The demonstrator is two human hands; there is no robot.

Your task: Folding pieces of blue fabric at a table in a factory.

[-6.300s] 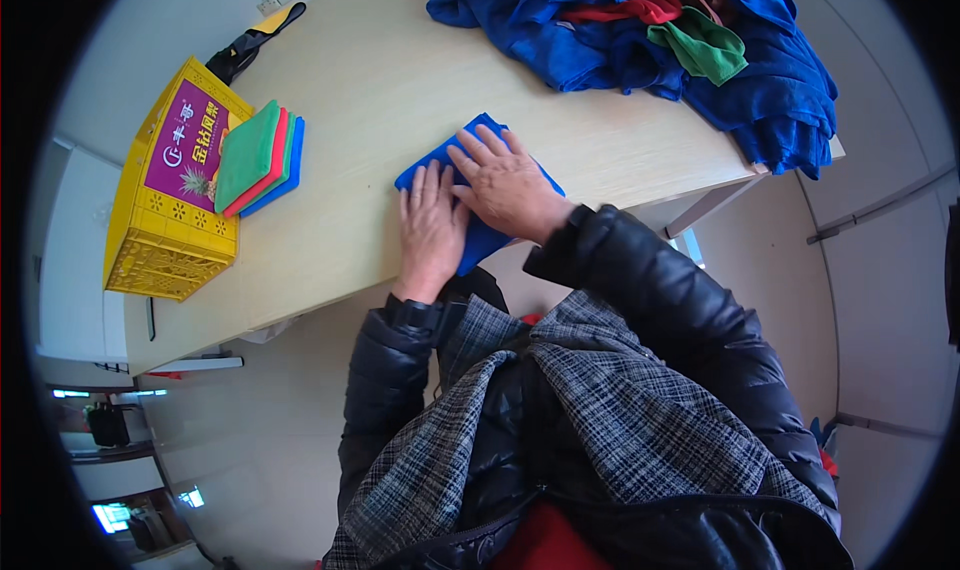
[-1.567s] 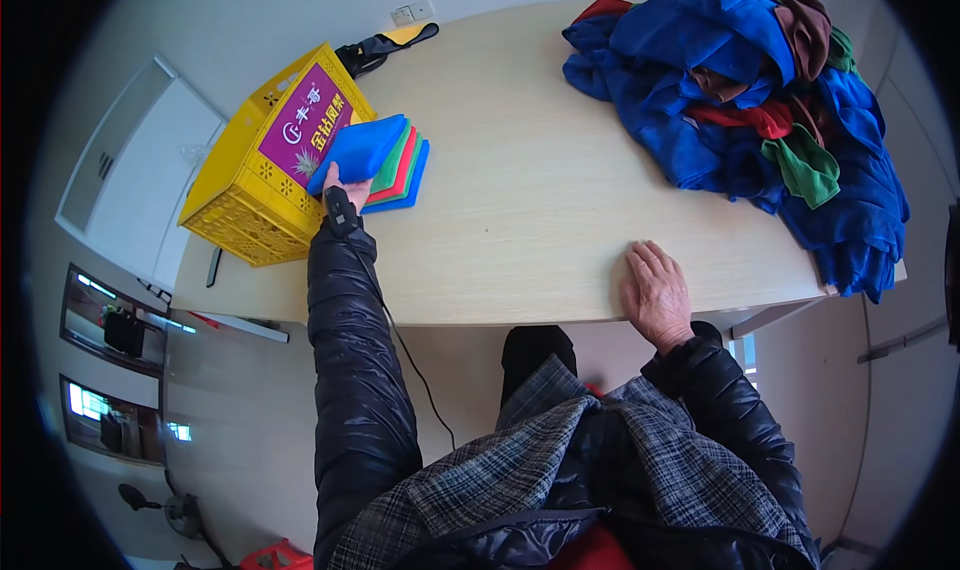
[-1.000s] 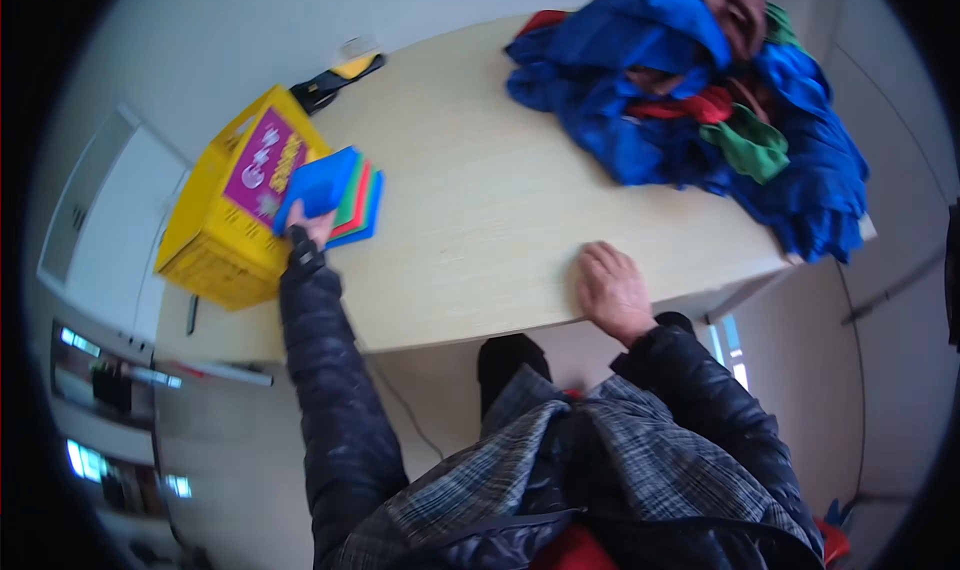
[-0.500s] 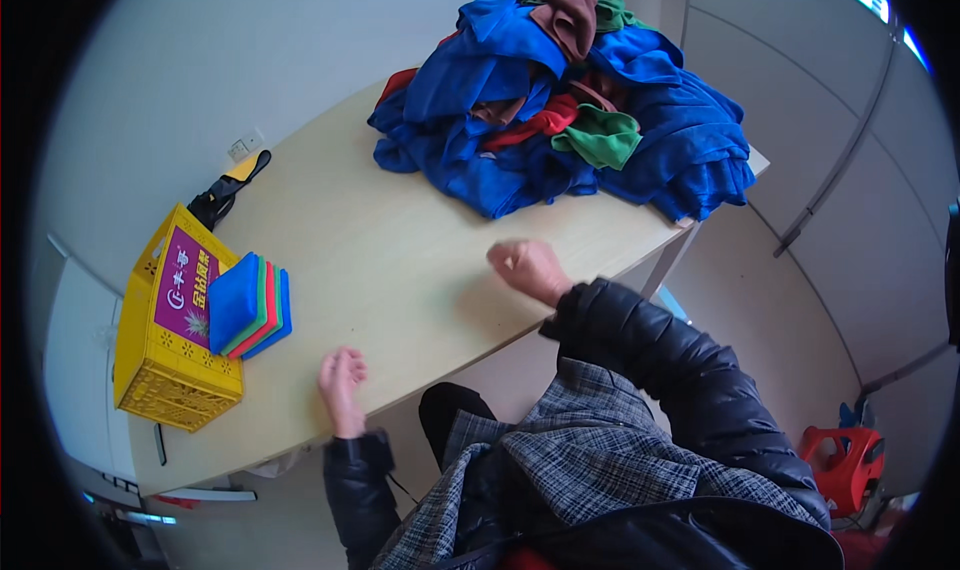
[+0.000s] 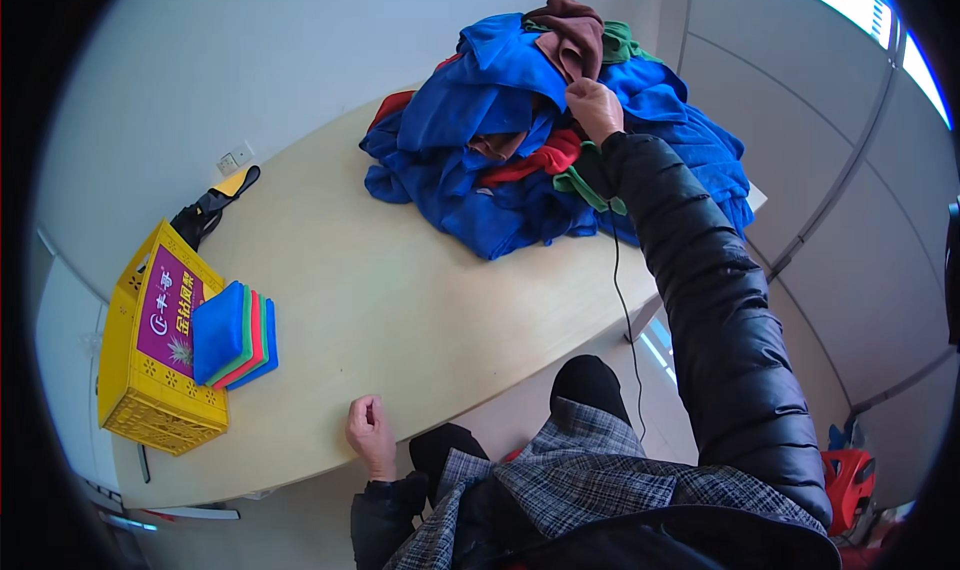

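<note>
My right hand (image 5: 594, 108) reaches far out over the table and grips a brown cloth (image 5: 575, 36) at the top of a big heap of cloths (image 5: 520, 160), mostly blue with red, green and brown ones mixed in. My left hand (image 5: 370, 434) rests loosely curled on the near edge of the pale wooden table (image 5: 400, 290), holding nothing. A neat stack of folded cloths (image 5: 235, 334), blue on top with green, red and blue below, lies at the left next to a yellow crate.
The yellow plastic crate (image 5: 150, 360) stands at the table's left end. A black and yellow tool (image 5: 210, 208) lies behind it near a wall socket (image 5: 233, 158). A thin black cable (image 5: 622, 300) hangs off the table's right side. A red object (image 5: 848, 475) sits on the floor at lower right.
My left hand has left the folded stack and drawn back to the table's near edge. My right hand has gone from the table edge up to the heap and taken hold of the brown cloth.
</note>
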